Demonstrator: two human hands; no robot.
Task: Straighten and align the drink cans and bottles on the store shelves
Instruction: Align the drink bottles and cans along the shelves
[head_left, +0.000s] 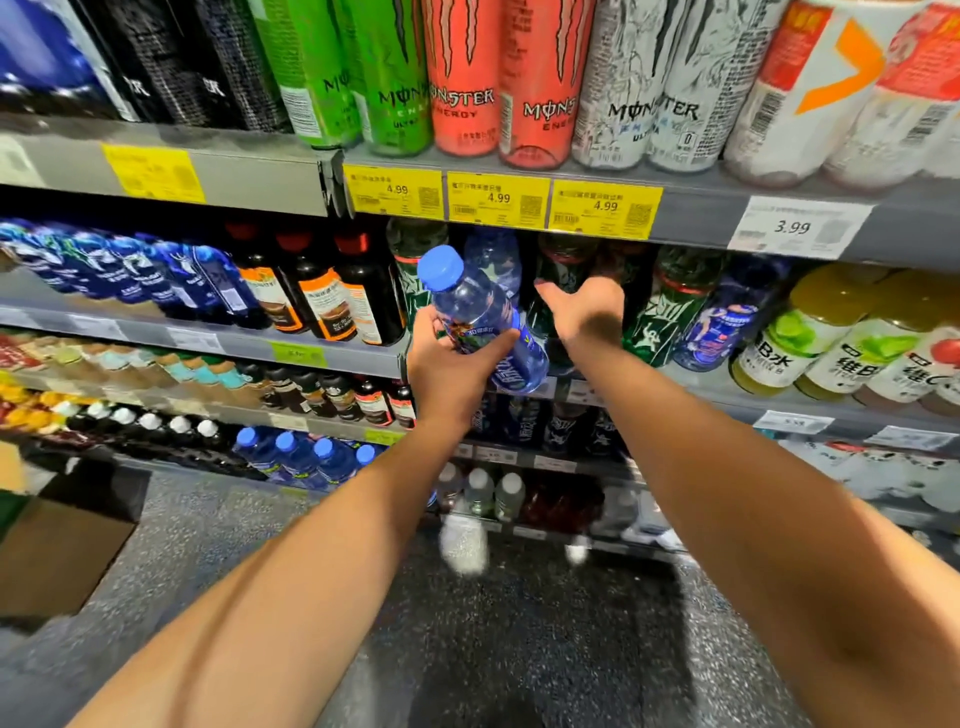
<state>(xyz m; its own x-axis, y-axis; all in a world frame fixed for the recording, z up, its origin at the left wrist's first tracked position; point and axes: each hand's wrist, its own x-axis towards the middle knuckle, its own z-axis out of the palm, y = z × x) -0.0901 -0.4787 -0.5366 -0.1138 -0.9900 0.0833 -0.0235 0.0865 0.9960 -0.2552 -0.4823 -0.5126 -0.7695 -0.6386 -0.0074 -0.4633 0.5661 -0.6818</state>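
Restocking seems under way: a clear blue-capped plastic bottle (480, 317) is gripped, tilted, by the left hand (447, 364) before the middle shelf (727, 395). The right hand (582, 312), fingers spread, is stretched toward dark green bottles (670, 306); a gap must probably be cleared next.

"Monster Energy" on cans (462, 78), yellow tags (497, 200) "4.99", white tag (797, 227) "3.99"

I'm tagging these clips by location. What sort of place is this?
Most likely a shop's drinks aisle: tiered shelves stocked with energy drink cans, yellow price tags on the shelf edge, and the left hand holding a blue bottle.
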